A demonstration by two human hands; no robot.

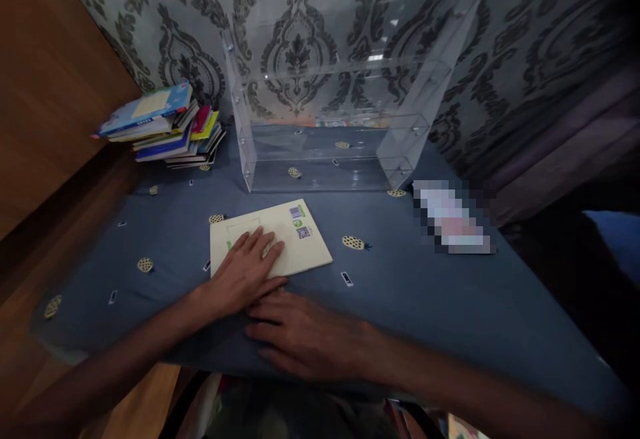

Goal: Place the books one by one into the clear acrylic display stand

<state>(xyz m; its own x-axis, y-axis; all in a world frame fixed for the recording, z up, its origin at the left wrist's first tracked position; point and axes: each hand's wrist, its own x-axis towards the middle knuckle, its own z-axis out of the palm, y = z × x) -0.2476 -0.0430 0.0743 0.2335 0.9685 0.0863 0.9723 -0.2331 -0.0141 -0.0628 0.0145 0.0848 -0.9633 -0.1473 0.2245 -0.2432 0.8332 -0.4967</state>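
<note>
A thin cream-coloured book (295, 239) lies flat, back cover up, on the blue cloth-covered table (400, 292). My left hand (245, 269) rests palm down on its near left part, fingers spread. My right hand (300, 335) lies flat on the cloth just in front of the book's near edge, fingers pointing left, touching the left hand. Neither hand grips anything.
A clear acrylic shelf box (340, 112) stands at the back against the patterned wall. A stack of colourful books (165, 125) sits at the back left. A blurred-out object (453, 217) lies to the right. A wooden panel (45, 92) borders the left side.
</note>
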